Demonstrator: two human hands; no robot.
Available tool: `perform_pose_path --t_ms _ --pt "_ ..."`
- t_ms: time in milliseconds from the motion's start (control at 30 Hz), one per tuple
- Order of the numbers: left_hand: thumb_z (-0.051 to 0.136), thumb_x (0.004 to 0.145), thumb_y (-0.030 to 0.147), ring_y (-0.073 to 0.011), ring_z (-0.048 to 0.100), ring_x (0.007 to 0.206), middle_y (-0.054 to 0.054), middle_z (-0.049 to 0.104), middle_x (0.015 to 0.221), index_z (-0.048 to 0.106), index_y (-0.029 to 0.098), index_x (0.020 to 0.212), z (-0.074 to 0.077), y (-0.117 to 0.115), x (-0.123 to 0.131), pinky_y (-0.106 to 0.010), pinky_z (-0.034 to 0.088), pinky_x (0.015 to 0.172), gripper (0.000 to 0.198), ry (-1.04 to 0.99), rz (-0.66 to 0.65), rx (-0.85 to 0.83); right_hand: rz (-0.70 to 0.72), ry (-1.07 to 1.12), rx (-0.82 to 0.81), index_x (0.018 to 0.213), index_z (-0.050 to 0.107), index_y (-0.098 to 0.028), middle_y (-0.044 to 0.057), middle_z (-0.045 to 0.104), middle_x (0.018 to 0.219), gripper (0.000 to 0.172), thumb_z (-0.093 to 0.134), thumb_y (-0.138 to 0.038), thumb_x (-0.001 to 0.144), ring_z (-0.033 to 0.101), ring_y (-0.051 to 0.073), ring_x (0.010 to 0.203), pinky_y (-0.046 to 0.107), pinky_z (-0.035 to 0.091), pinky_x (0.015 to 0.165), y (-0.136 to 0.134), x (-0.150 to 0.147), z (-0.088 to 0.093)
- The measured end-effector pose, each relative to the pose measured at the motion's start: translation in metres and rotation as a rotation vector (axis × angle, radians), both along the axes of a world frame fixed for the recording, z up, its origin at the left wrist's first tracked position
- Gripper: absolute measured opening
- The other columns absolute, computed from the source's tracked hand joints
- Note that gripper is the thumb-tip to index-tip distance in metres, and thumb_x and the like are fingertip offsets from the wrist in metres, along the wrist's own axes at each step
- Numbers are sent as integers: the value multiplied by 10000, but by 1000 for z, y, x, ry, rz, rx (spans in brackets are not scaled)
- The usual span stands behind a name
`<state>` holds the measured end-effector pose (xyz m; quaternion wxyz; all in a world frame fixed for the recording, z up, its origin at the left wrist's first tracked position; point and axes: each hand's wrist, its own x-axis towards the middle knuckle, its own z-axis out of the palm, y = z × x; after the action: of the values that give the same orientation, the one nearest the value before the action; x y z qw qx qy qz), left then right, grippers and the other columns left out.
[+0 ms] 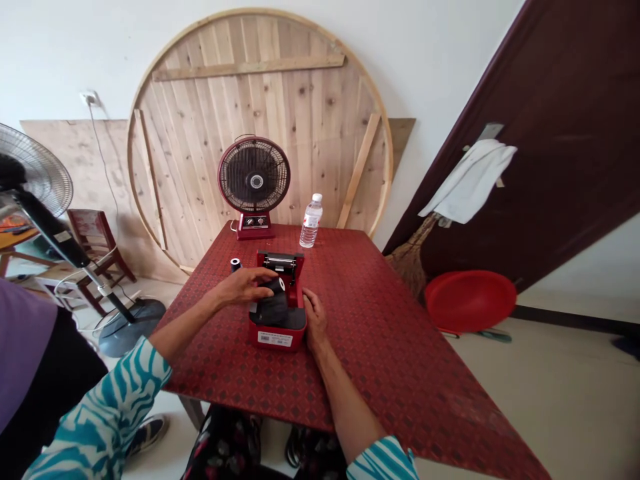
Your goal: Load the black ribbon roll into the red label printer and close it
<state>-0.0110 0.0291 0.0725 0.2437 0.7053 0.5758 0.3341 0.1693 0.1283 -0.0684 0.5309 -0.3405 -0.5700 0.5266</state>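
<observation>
Clasping a black cylindrical roll (273,300) from above in the left hand (243,287), with the fingers curling over its top and a white core showing at its end. Holding that roll just over the open body of a red box-shaped label printer (277,339), standing near the middle of the table, with its hinged lid and metal mechanism (280,262) raised upright at the far side. Laying the right hand (315,319) against the printer's right wall, with no way of telling whether that hand is gripping or merely resting. Partly hiding the printer's interior behind both hands and the roll, leaving its lower contents hard to make out.

Spreading beneath everything, a red diamond-patterned tablecloth (380,347). Standing on it, a small black roll (235,265) left of the printer, a clear plastic water bottle (311,221) and a red desk fan (254,175) beyond. Leaning behind, a round pine tabletop (310,120). Crowding the upper left of the frame, a black standing fan (35,170), cut off by the edge, and a dark wooden chair (95,240). Lying at the right, a red plastic basin (470,300) beside a straw broom (410,263). Intruding at the left edge, a cropped figure in purple and black clothing (23,347).
</observation>
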Motion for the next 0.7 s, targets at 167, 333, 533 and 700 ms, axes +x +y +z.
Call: perform_pose_path --t_ms 167,333,533,700 --pt "635 747 250 -186 646 903 -25 718 987 690 222 1028 -5 28 16 -237 444 766 288 473 -52 -93 6 -10 -4 1046 656 -218 62 673 1108 380 526 -455 779 582 232 1062 412 409 970 -4 1 6" --pt "629 735 204 -197 653 917 -22 737 926 730 261 901 -7 47 23 -238 420 759 202 699 -111 -159 -3 -1 -7 1032 662 -227 52 680 1094 360 531 -448 779 582 226 1059 416 403 985 -4 1 7" --pt "626 752 227 -200 652 926 -35 735 948 728 246 905 -8 49 18 -249 431 791 185 599 -145 -174 2 1 -2 1018 667 -226 49 682 1085 350 532 -443 779 584 223 1054 406 406 977 -3 0 6" --pt "554 835 329 -171 646 893 -49 713 993 685 177 1030 -19 15 12 -239 468 783 280 32 -3 -54 8 13 -30 1027 654 -213 62 673 1095 381 539 -464 763 581 234 1058 408 413 962 -4 0 4"
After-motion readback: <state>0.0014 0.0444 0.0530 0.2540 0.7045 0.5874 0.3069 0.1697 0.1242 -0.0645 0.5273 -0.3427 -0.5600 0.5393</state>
